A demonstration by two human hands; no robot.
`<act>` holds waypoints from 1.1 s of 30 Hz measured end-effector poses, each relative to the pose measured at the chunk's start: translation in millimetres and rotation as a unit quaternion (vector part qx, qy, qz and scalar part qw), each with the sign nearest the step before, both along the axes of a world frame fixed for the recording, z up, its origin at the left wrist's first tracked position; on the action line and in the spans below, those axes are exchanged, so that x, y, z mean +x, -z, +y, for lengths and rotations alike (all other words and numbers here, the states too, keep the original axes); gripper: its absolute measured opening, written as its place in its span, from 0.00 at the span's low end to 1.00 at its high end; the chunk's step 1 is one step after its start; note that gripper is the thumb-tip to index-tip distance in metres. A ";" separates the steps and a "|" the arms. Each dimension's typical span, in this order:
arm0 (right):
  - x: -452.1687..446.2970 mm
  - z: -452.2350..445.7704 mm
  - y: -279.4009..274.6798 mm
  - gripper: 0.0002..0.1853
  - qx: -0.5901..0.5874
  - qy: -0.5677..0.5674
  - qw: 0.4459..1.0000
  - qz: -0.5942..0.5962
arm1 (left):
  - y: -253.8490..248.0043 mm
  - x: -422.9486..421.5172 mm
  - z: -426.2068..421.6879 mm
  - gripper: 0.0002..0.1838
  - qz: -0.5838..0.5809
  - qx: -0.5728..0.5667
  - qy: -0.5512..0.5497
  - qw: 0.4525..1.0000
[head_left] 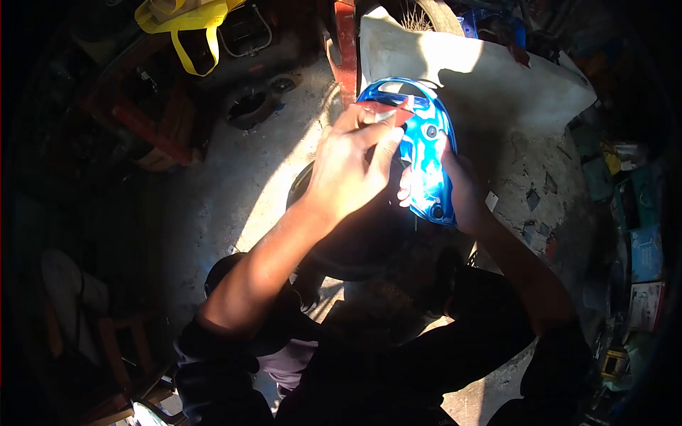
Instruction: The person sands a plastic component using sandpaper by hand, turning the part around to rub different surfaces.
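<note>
A glossy blue molded part [428, 167] with a looped upper end and dark round holes is held up in front of me. My right hand [458, 177] grips its right side, thumb on the face and fingertips showing at the left edge. My left hand [355, 160] pinches a reddish-brown folded piece of sandpaper [381, 111] against the upper left of the blue part. Sunlight glares on both, so the exact contact is hard to see. Below the hands is a dark round tub [341, 266], mostly in shadow.
A pale slab-like panel [490, 82] stands beyond the blue part, beside a red post [346, 50]. A yellow bag [188, 21] is at the upper left. Small scraps [536, 231] lie on the floor at right, near several boxes [645, 252]. A wooden stand [117, 348] is lower left.
</note>
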State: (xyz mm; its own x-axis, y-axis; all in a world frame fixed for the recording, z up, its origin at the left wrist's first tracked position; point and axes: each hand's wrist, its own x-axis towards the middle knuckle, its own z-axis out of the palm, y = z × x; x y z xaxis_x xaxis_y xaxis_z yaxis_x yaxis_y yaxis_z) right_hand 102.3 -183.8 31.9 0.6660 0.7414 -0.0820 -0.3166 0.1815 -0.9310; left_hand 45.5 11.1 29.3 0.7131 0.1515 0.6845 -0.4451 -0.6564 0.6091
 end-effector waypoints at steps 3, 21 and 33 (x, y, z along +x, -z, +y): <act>4.7 -4.3 3.6 0.32 -0.023 0.021 0.999 -0.038 | -7.6 -6.0 -2.6 0.12 0.034 0.152 -0.073 0.985; 32.7 -2.1 30.5 0.49 0.051 0.070 0.995 0.039 | -10.1 -19.0 -13.6 0.13 -0.001 0.266 0.041 0.963; 46.8 -11.3 24.3 0.56 0.138 -0.281 0.947 0.068 | -3.1 -15.7 -0.2 0.20 0.002 0.307 -0.057 0.950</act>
State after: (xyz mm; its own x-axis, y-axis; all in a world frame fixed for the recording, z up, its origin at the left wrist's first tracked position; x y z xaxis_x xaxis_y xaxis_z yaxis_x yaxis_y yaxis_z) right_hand 149.1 -195.1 7.7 0.1569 0.9814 0.1104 -0.5493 0.1796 -0.8161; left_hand 29.8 10.9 32.4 0.7186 -0.1996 0.6662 -0.3491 -0.9320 0.0974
